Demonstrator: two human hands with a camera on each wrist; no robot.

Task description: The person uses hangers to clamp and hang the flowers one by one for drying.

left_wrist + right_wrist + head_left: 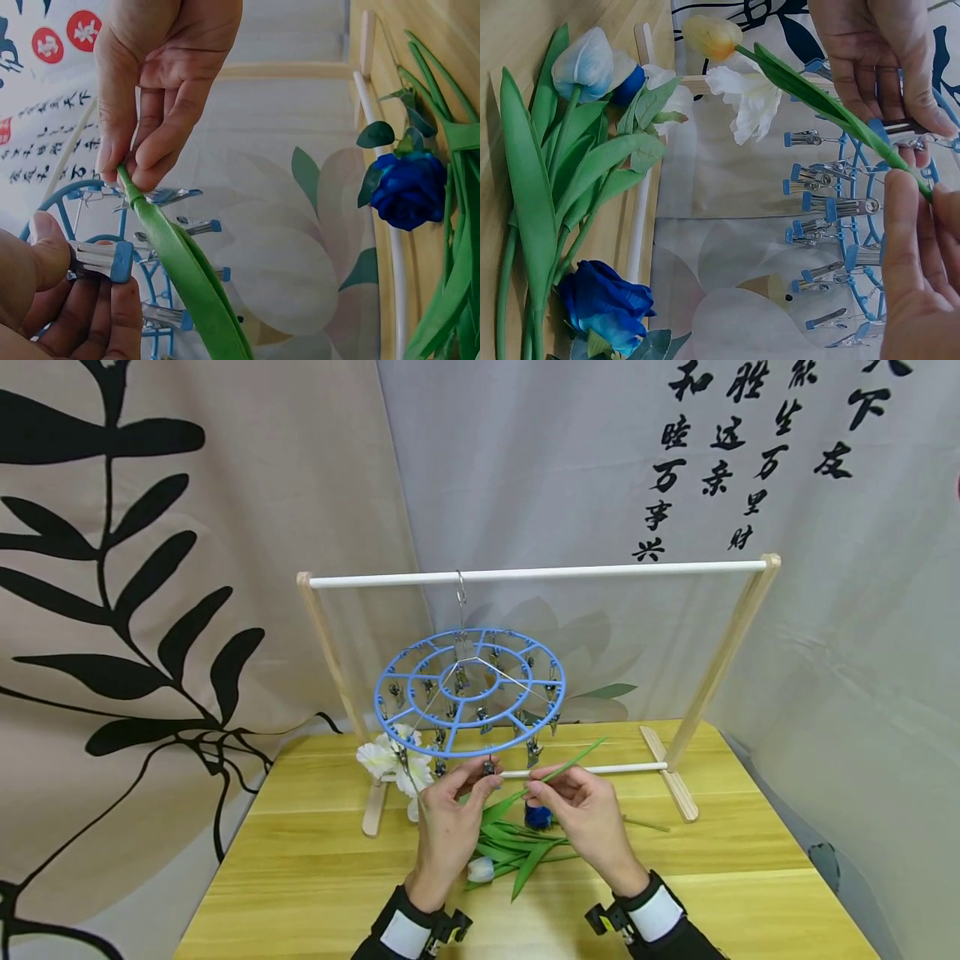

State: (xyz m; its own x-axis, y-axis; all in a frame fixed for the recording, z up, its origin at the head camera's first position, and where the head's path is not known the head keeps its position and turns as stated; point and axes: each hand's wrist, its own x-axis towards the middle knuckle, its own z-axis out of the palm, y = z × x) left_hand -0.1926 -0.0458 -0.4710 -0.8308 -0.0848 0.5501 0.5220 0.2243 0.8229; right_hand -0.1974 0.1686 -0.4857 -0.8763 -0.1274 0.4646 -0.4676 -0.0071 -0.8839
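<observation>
A blue round clip hanger (470, 689) hangs by a hook from the white rod (540, 572) of a wooden rack. My left hand (489, 777) pinches one of its metal clips (101, 259) at the near rim. Beside it, my right hand (534, 788) pinches the green stem (161, 225) of a yellow tulip (712, 36), the stem's end close to that clip. A white flower (390, 760) hangs from the hanger at the left.
On the yellow table (315, 860) below my hands lie a blue rose (537, 816), a white and blue tulip (481, 869) and long green leaves (517, 852). The rack's wooden feet (671, 777) stand on the table. Printed curtains hang close behind.
</observation>
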